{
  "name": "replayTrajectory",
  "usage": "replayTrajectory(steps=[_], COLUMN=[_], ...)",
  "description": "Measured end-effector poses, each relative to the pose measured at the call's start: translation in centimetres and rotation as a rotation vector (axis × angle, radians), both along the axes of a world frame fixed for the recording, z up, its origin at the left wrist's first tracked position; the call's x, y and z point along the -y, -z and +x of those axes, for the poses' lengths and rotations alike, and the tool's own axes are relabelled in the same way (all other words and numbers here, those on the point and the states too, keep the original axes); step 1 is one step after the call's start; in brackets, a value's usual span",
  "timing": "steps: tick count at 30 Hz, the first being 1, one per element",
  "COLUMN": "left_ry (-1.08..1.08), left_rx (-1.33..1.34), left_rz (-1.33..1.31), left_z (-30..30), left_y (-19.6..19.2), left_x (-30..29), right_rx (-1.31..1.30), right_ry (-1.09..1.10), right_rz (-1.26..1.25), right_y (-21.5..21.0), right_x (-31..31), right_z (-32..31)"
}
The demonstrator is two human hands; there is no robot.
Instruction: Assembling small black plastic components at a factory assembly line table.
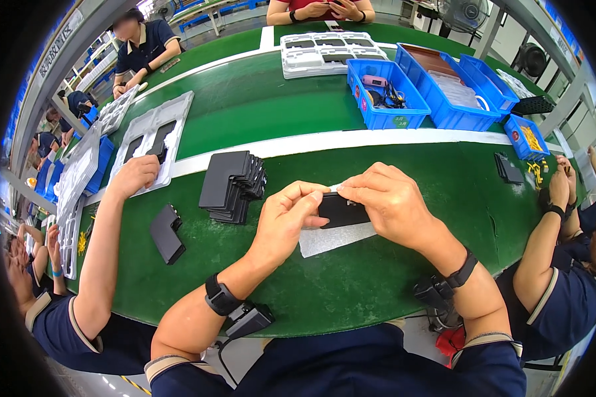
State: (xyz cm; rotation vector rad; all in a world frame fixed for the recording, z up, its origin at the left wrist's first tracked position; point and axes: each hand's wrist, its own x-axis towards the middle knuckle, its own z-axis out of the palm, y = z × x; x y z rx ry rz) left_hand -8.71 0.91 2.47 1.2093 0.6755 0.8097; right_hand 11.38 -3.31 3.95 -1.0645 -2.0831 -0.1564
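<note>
Black panel (341, 210) sits pinched between your two hands, held just above the green belt (258, 106). Your left hand (286, 221) clamps its left end, thumb across the front face. Your right hand (385, 202) covers the right end, with fingertips closed on a small white tab (336, 188) at the panel's top edge. A pale film sheet (334, 238) lies on the belt directly under the panel, touching or nearly touching its lower edge; which one cannot be told.

Left of the panel stands a stack (234, 186) of like black panels, fanned and leaning. Further left lies a single black piece (166, 233), and beyond it a co-worker's hand (135, 175) rests on a grey tray (153, 135). Behind the panel, across the white stripe, stand blue bins (437, 86).

Judgement: you appear to be at the peeling step, with the tab gripped and the film not yet drawn off. The next move likely calls for a steady pull along the face while your left hand keeps the panel from twisting. Keep your thumb off the exposed surface, and avoid tearing the tab short.
</note>
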Motion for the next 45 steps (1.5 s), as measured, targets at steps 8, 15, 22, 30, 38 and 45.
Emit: replayTrajectory(steps=[8,15,22,30,38,45], left_ry=[-0.038,-0.013,0.059,0.005,-0.08,0.029], left_rx=[-0.071,-0.064,-0.143,-0.322,-0.286,-0.164], left_rz=[0.084,0.087,0.128,0.296,0.299,0.216], left_z=[0.2,0.0,0.0,0.4,0.3,0.0], left_y=[0.0,0.1,-0.1,-0.5,-0.3,0.0], left_x=[0.7,0.8,0.7,0.9,0.8,0.7], right_rx=[-0.439,-0.36,-0.186,0.028,-0.467,-0.618], right_ry=[0.025,-0.034,-0.106,-0.002,-0.018,-0.247], right_rz=[-0.581,-0.494,-0.282,0.008,-0.548,-0.873], right_y=[-1.4,-1.4,-1.6,-1.0,-0.4,-0.4], right_x=[0.8,0.8,0.6,0.6,0.7,0.0], right_z=[0.1,0.1,0.0,-0.7,-0.3,1.4])
